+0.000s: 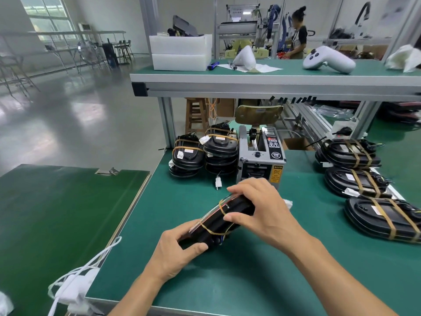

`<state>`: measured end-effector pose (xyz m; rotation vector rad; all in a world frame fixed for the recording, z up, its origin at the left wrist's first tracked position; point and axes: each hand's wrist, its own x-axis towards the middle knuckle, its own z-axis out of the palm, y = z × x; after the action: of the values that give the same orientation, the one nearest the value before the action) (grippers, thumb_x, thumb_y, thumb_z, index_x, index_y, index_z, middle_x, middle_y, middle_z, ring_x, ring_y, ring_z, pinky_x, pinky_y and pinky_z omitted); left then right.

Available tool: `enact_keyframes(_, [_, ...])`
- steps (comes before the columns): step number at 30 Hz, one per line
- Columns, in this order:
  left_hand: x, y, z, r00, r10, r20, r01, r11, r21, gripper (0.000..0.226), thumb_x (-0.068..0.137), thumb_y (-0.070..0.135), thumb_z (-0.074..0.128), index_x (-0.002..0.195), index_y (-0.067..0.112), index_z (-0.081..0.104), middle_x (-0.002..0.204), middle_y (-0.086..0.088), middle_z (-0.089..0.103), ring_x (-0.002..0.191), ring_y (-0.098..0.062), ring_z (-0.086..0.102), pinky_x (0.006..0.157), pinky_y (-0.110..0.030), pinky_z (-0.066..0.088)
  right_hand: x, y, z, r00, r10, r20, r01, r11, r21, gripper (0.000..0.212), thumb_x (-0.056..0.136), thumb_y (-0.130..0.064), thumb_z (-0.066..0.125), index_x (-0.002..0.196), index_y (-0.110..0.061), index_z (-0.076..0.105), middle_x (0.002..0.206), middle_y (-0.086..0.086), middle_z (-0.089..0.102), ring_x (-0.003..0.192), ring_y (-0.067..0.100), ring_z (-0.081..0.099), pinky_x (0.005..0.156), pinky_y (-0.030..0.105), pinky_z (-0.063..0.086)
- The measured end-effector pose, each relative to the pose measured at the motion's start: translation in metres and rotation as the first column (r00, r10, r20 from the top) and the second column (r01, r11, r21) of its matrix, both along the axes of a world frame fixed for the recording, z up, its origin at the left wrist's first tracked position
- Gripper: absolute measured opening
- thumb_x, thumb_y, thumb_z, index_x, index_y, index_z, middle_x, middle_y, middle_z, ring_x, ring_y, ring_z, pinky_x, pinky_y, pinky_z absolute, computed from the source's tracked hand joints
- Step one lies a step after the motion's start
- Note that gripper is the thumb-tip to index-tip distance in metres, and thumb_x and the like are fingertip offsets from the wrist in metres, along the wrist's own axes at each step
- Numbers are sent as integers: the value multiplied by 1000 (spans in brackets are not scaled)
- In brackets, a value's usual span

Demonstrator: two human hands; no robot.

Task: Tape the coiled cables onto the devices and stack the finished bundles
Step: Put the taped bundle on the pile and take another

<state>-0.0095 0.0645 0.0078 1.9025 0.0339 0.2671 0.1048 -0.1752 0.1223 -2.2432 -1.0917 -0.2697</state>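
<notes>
We find both hands clamped on the device (218,221), left hand (180,252) near end, right hand (257,208) far end, tilted above the worktop (250,281), apparently to press tape (222,207) round; finished stacks (205,153) stand far left.

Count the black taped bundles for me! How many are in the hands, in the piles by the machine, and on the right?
Held in the hands: 1
Piles beside the tape machine: 2 piles; bundles in each too hidden to count
Lying on the right: 3
Total clearly countable: 4 bundles, plus 2 piles
</notes>
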Motion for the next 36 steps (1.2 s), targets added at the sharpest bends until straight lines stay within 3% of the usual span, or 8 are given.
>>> enact_keyframes(6, [-1,-1,0,999,-35,24,34,998,47,74,79,77,80,138,33,67,124,2,78,118,-20,73,101,-30,55,-4,25,12,977,85,198,-45,979,-198,57,79,-61,78,124,-29,68,123,-11,63,116,20,52,94,40,44])
enact_keyframes(11, [1,1,-3,987,88,132,-104,987,122,48,85,77,73,120,43,71,122,8,69,116,-20,69,100,-35,54,-6,41,15,931,200,306,-126,962,-244,57,80,-59,79,125,-27,67,121,-8,64,113,24,55,91,39,45])
enact_keyframes(20, [0,2,-11,989,116,89,-129,979,157,31,80,63,74,108,53,64,86,14,77,73,-6,69,68,-20,53,-18,64,19,848,388,362,-269,902,-337,53,92,-46,74,138,-22,64,139,-2,60,138,23,46,124,46,22])
enact_keyframes(22, [0,0,-10,984,139,111,-154,979,136,26,79,62,73,105,58,67,86,17,78,74,-1,70,69,-16,52,-22,57,19,848,338,408,-284,940,-188,50,96,-43,72,139,-19,64,146,1,58,144,22,44,127,49,17])
enact_keyframes(24, [1,-1,-9,976,162,146,-182,974,136,31,80,62,74,110,64,67,91,22,79,79,4,71,73,-12,51,-24,46,14,883,153,444,-256,950,181,37,97,-35,71,129,-15,70,134,2,65,130,24,58,118,43,34])
enact_keyframes(27, [0,0,-7,964,186,189,-212,969,128,36,85,65,73,120,64,66,99,25,79,86,7,71,77,-7,51,-10,26,-2,964,-267,-15,211,725,655,10,98,-22,68,104,-26,74,101,-11,72,97,11,67,87,25,50])
enact_keyframes(30, [-1,-2,-5,966,191,176,-213,970,116,38,84,69,74,120,62,66,101,21,80,89,3,74,79,-8,51,29,8,-26,696,-384,-606,697,566,441,13,95,-19,68,90,-30,73,86,-10,74,92,17,71,80,31,52])
enact_keyframes(36, [-2,-5,-4,984,116,138,-135,981,141,46,84,72,77,125,53,69,102,10,81,87,-2,71,82,-15,54,67,11,-39,514,-391,-763,807,521,277,16,93,-24,66,98,-24,81,71,-7,76,82,15,74,92,38,55])
